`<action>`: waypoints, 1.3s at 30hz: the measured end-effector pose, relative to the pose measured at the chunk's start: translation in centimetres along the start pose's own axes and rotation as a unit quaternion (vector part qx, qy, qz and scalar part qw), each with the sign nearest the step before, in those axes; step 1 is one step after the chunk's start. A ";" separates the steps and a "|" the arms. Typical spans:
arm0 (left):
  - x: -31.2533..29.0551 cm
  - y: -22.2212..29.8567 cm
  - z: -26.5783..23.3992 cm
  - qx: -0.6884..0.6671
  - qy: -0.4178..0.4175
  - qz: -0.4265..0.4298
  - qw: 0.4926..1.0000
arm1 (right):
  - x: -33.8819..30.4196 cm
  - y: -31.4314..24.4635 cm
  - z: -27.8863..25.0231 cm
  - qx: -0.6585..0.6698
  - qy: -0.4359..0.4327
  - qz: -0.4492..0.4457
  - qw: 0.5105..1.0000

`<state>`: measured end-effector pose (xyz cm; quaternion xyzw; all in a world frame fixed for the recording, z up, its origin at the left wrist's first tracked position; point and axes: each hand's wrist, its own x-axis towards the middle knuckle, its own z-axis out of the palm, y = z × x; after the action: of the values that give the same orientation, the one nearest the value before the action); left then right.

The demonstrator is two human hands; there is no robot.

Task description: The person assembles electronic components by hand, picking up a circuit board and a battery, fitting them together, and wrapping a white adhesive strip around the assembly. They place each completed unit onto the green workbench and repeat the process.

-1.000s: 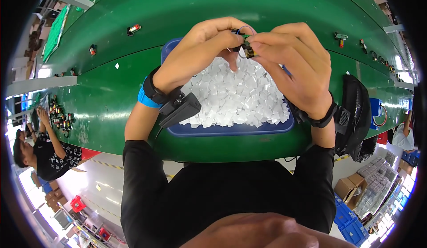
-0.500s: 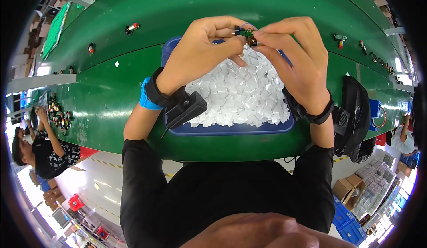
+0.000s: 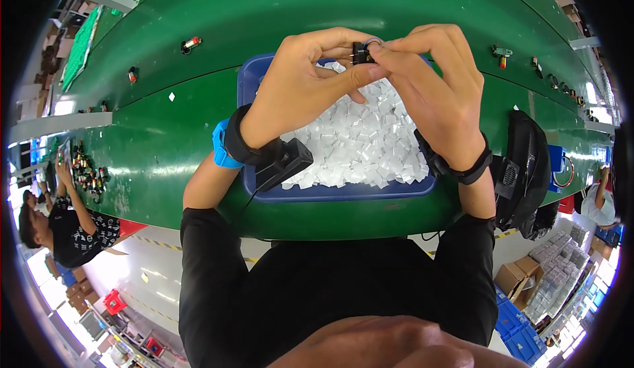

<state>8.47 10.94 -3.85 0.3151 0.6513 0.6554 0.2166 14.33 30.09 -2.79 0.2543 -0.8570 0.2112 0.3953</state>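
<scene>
Above the far part of a blue tray [image 3: 247, 91] I hold a small electronic part [image 3: 360, 53] with both hands. Its black, block-like end shows thin metal pins that point left, and a looped wire rises over its top. My left hand [image 3: 297, 77] is closed on it, thumb along the near side and fingers behind. From the right, my right hand [image 3: 439, 81] pinches it between thumb and fingertips. The fingers hide much of the part. Many small white pieces [image 3: 356, 140], flat and squarish, fill the tray below.
Small assemblies with red and orange cylinders lie about the green table [image 3: 165, 137], one [image 3: 191, 44] at the far left, another [image 3: 502, 56] at the far right. A black bag [image 3: 528, 170] is at my right. On the left a co-worker [image 3: 66, 226] handles parts beside a cluster of assemblies.
The part has turned in my fingers: its green board showed before, and now its black side does. My left thumb has shifted right across its near side.
</scene>
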 end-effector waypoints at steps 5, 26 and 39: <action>0.3 -0.2 0.0 -0.068 0.041 0.051 0.996 | 0.8 -0.2 -1.4 0.043 0.006 0.065 0.997; 0.2 -0.7 0.5 0.040 0.114 0.192 0.974 | 0.5 -1.2 -1.2 0.374 0.008 0.270 0.887; 0.0 -1.0 0.2 0.224 0.136 0.240 0.935 | -0.4 -0.7 -0.8 0.396 0.001 0.337 0.854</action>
<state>8.47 11.14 -4.81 0.4101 0.7093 0.5619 -0.1136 15.40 30.08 -2.50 0.0844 -0.7338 0.6531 0.1670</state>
